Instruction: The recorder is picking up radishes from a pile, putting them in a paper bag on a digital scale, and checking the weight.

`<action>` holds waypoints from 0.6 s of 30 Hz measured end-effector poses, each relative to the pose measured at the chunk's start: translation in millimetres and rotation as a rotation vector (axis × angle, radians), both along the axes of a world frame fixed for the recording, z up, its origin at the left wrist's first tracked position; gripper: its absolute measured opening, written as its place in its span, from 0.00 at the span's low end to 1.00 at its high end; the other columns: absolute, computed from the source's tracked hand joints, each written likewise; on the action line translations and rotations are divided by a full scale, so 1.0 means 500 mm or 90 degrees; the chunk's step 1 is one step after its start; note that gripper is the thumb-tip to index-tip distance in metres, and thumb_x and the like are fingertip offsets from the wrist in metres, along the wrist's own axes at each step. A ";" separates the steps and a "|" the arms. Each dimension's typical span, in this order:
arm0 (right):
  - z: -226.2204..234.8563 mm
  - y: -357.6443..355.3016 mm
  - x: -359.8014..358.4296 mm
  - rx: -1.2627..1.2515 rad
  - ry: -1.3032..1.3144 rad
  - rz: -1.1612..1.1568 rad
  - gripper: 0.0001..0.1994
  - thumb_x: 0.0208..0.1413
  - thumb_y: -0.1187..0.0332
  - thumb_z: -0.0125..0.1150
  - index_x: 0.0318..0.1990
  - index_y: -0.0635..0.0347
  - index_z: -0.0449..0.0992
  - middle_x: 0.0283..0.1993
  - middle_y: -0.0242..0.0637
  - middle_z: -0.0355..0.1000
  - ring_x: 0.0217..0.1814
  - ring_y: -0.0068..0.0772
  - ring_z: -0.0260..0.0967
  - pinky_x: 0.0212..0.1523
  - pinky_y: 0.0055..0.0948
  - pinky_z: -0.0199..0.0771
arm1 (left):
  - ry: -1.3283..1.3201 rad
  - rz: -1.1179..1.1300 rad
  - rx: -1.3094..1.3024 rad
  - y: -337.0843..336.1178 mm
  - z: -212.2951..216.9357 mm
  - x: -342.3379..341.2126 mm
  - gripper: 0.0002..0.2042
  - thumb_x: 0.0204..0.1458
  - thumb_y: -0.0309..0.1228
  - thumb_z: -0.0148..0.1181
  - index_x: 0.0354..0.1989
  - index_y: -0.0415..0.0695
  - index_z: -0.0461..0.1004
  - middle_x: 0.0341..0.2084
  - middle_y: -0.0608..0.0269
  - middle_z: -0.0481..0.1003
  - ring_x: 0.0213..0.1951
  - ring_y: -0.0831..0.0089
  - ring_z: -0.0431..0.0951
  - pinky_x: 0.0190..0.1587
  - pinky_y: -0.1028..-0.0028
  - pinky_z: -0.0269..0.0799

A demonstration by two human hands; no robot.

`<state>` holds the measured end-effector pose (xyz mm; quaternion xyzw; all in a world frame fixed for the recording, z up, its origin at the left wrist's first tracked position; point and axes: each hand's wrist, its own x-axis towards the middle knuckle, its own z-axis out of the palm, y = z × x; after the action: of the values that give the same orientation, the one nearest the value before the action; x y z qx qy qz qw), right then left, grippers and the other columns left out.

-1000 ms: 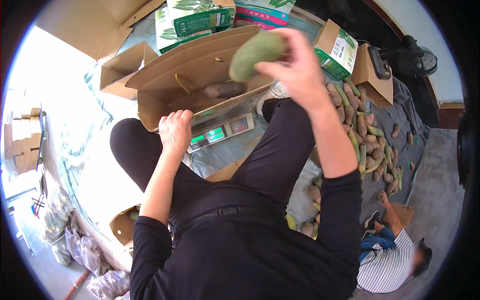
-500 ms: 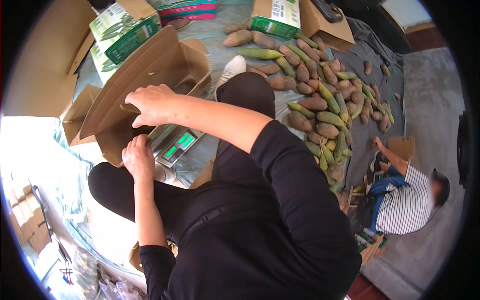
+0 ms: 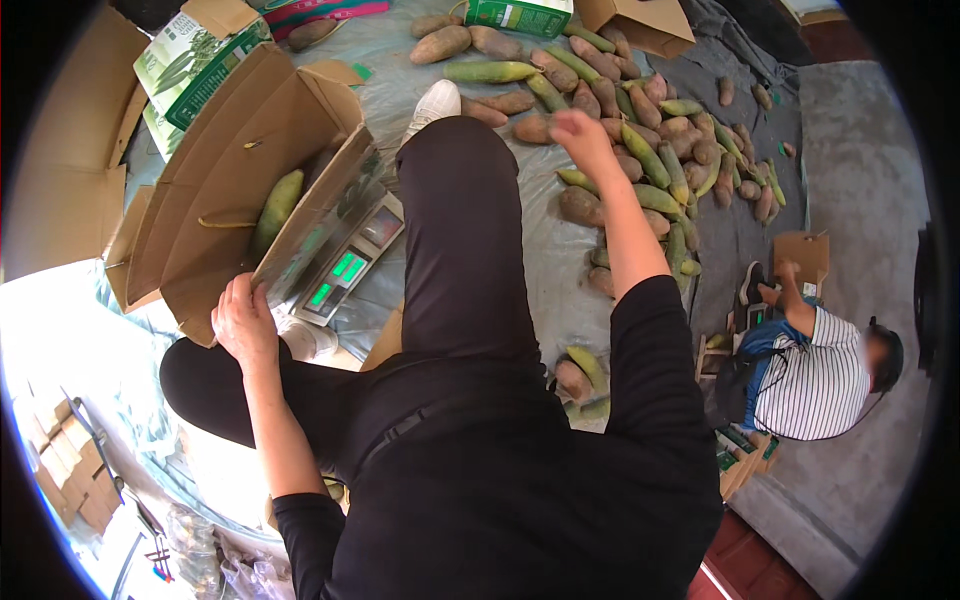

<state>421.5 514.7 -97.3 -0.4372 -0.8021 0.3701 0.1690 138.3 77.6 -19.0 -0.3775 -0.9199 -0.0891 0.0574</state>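
My left hand grips the near rim of an open cardboard box, fingers over the edge. Inside it lie a green radish and a thin stem-like piece. The box rests on a digital scale with green lit displays. My right arm reaches out over a pile of green radishes and reddish-brown root vegetables. Motion blurs the fingers of my right hand; they are beside a brown root, and whether they hold anything cannot be made out.
A printed green-and-white carton stands behind the box. Another green carton and an open brown box lie beyond the pile. At right, a person in a striped shirt sits by a small cardboard box. Plastic sheeting covers the floor.
My right hand has left the box and swung right to the pile. The green radish inside the box now shows. My left hand stays on the rim. The person at right has moved an arm.
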 end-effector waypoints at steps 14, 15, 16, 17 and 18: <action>-0.257 -0.052 0.265 -0.096 -0.583 -0.159 0.28 0.47 0.64 0.62 0.58 0.52 0.63 0.63 0.40 0.59 0.64 0.47 0.58 0.57 0.42 0.67 | 0.003 0.023 -0.037 0.002 -0.009 0.001 0.07 0.49 0.29 0.56 0.37 0.45 0.71 0.32 0.60 0.75 0.39 0.59 0.75 0.39 0.62 0.66; -0.265 -0.048 0.263 -0.060 -0.596 -0.134 0.30 0.47 0.65 0.62 0.59 0.50 0.61 0.63 0.39 0.59 0.64 0.45 0.57 0.57 0.42 0.66 | 0.000 0.025 -0.042 0.001 -0.010 0.000 0.07 0.49 0.29 0.56 0.37 0.45 0.71 0.32 0.59 0.75 0.38 0.59 0.75 0.39 0.62 0.66; -0.273 -0.043 0.260 -0.017 -0.606 -0.107 0.31 0.47 0.65 0.62 0.61 0.49 0.59 0.63 0.37 0.58 0.65 0.44 0.56 0.58 0.42 0.66 | -0.009 0.037 -0.056 0.002 -0.011 0.000 0.07 0.49 0.29 0.56 0.37 0.45 0.71 0.32 0.59 0.75 0.38 0.58 0.75 0.39 0.62 0.66; -0.283 -0.040 0.256 -0.025 -0.606 -0.107 0.31 0.47 0.65 0.62 0.61 0.49 0.59 0.63 0.37 0.58 0.65 0.44 0.56 0.58 0.42 0.66 | -0.001 0.029 -0.049 0.002 -0.013 0.001 0.07 0.49 0.29 0.56 0.37 0.45 0.71 0.32 0.59 0.75 0.38 0.58 0.75 0.39 0.62 0.66; -0.292 -0.041 0.253 0.021 -0.595 -0.097 0.35 0.43 0.66 0.66 0.62 0.48 0.58 0.64 0.37 0.57 0.66 0.44 0.55 0.60 0.41 0.64 | -0.002 0.034 -0.046 0.000 -0.013 0.001 0.07 0.49 0.29 0.56 0.37 0.45 0.71 0.32 0.59 0.75 0.38 0.59 0.75 0.39 0.62 0.66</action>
<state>547.9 494.0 -243.6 -0.6117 -0.7637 0.1070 -0.1766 138.7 77.8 -25.5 -0.3548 -0.9323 -0.0548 0.0449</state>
